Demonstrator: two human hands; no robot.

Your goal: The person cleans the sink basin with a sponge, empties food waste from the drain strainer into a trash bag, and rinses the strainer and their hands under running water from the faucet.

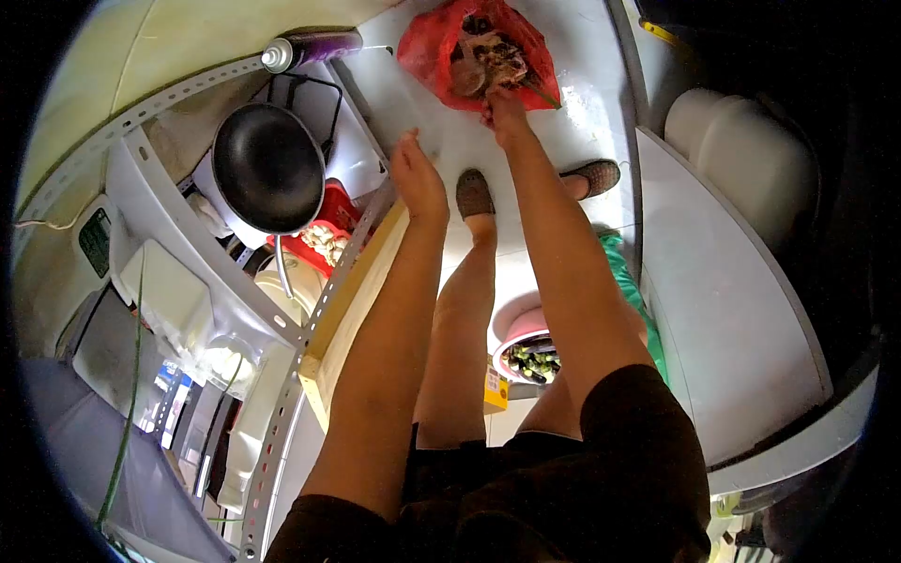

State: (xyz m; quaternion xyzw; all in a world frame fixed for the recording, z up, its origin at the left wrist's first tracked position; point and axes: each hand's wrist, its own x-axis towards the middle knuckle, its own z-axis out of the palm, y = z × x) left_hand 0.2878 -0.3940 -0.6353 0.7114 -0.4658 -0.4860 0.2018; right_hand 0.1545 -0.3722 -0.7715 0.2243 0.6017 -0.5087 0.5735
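Observation:
A red plastic bag (424, 52) sits gaping on the pale floor at the top of the view, with brownish scraps (497, 58) inside. My right hand (505, 111) is at the bag's near rim, its fingers curled in. What they grip is hidden, and I cannot tell whether it is the bag or something in it. Apart from the bag, to its lower left, my left hand (419, 178) hangs in the air. Its fingers are stretched out loosely with nothing in them.
On the left, a metal rack (202, 249) holds a black frying pan (268, 169), and a spray can (312, 50) lies near its top. A red basket (335, 208) contains pale pieces. Between my legs and right arm stands a pink basin (522, 325) of dark green vegetables. A white panel (723, 310) curves along the right.

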